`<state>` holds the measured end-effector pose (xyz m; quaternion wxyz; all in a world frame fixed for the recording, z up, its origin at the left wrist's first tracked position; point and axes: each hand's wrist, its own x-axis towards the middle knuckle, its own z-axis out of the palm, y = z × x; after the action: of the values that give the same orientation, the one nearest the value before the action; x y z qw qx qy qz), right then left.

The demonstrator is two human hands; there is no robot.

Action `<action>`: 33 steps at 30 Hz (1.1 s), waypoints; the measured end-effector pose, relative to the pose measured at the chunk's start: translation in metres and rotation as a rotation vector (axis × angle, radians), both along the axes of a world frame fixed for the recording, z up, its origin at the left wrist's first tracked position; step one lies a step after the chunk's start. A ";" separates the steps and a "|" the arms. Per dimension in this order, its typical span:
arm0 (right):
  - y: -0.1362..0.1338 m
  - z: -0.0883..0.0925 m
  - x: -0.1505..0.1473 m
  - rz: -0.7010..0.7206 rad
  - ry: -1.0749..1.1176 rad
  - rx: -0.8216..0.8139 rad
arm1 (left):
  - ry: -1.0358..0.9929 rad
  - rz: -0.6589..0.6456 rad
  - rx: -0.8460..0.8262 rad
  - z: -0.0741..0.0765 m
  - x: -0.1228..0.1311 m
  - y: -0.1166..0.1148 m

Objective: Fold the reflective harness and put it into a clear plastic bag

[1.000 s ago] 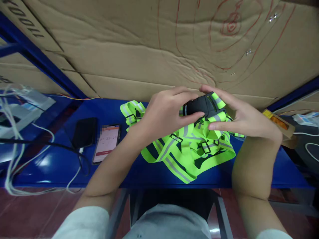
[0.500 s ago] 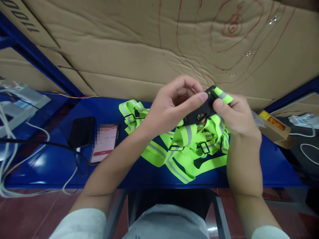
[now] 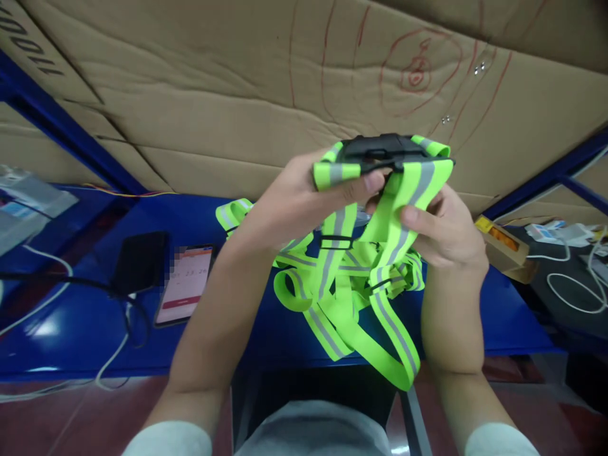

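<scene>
Bright yellow-green reflective straps [image 3: 327,272] with grey stripes hang from my hands and lie heaped on the blue table. A black plastic buckle [image 3: 384,149] joins strap ends at the top, raised in front of the cardboard. My left hand [image 3: 327,196] is closed around the strap left of the buckle, its thumb lying along the buckle's lower edge. My right hand [image 3: 441,221] pinches the hanging strap below the buckle's right end. A black strap slider [image 3: 336,242] sits on the left hanging strap. Some fingers of both hands are hidden behind the straps.
On the blue table [image 3: 118,221] to the left lie a phone [image 3: 185,285] with a lit screen and a black power bank [image 3: 139,259] with a cable. A cardboard wall [image 3: 213,95] stands behind. An open small box [image 3: 506,247] with orange contents is at the right.
My hands have lifted and turned the buckle, so its long side now faces me. The straps hang more stretched out below it. The view has shifted slightly.
</scene>
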<state>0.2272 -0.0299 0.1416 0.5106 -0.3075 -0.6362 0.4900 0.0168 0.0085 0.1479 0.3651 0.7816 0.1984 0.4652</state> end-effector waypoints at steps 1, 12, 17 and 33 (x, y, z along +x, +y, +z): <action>0.000 0.000 0.000 -0.029 -0.024 -0.023 | -0.019 -0.061 -0.052 0.000 -0.002 0.001; 0.022 -0.008 0.003 -0.203 0.096 0.043 | 0.169 -0.094 -0.009 -0.020 -0.003 0.019; 0.011 -0.009 -0.017 -0.382 0.017 0.150 | -0.096 -0.120 -0.146 -0.024 0.022 0.009; 0.029 -0.029 -0.021 -0.510 -0.047 0.258 | -0.250 -0.182 -0.431 -0.039 0.032 0.009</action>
<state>0.2061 -0.0006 0.1128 0.6374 -0.4012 -0.6071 0.2534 0.0486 0.0179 0.1090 0.5852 0.6369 0.1750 0.4705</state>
